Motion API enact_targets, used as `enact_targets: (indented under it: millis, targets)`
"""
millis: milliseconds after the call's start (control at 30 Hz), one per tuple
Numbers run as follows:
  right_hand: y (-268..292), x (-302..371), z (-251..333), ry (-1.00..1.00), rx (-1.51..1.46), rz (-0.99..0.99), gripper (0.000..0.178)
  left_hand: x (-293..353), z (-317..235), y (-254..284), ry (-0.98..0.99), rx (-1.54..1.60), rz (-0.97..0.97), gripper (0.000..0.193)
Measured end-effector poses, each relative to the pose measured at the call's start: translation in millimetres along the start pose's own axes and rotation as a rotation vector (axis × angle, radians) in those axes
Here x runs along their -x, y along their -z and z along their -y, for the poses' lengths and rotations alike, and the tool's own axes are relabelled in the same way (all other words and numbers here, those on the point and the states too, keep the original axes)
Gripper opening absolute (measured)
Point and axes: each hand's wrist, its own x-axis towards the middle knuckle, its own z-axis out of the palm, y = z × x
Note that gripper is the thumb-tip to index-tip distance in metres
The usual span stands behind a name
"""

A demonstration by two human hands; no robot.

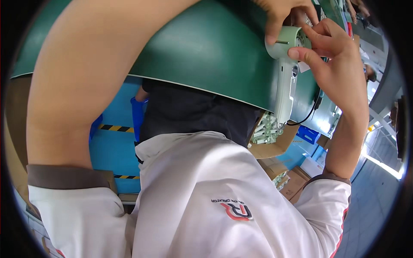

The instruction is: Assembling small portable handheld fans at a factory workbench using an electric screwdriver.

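Tabletop (202,56) room — cable (306,118) rightward, seemingly

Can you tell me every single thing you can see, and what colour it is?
Handheld device: 1, pale green and whitish, upper right
Table: 1, green, across the top
Cord: 1, black, right of the device
Open box: 1, brown, below the device
Small parts: many, pale green, inside that box
Blue bins: at least 2, left and right
Trousers: dark, centre
Shirt: 1, white, bottom
Left hand: 1, bare, thumb on device
Right hand: 1, bare, gripping device
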Motion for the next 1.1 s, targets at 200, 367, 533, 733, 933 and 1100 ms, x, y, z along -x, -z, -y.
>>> enact_targets:
  millis: [200,367,533,733,933,1100]
  targets:
    - [7,8,24,0.086,0.084,-0.106,0.029,-7,-1,-2,-0.076,0.176,-0.018,0.086]
    - [7,5,23,0.017,0.165,-0.184,0.033,-3,-5,-5,-0.091,0.142,-0.088,0.082]
    - [23,-6,39,-0.144,0.078,-0.004,0.027,-17,0,-2,-0.120,0.119,0.005,0.074]
    - [35,-8,-3,0.205,-0.045,0.086,0.020,9,-25,-3,0.059,0.162,-0.010,0.070]
    - [36,5,-45,0.394,-0.318,0.047,0.038,-13,-32,-1,0.034,0.309,0.062,0.096]
    - [17,-5,-54,0.418,-0.342,0.051,0.027,10,-10,-5,0.116,0.129,-0.118,0.090]
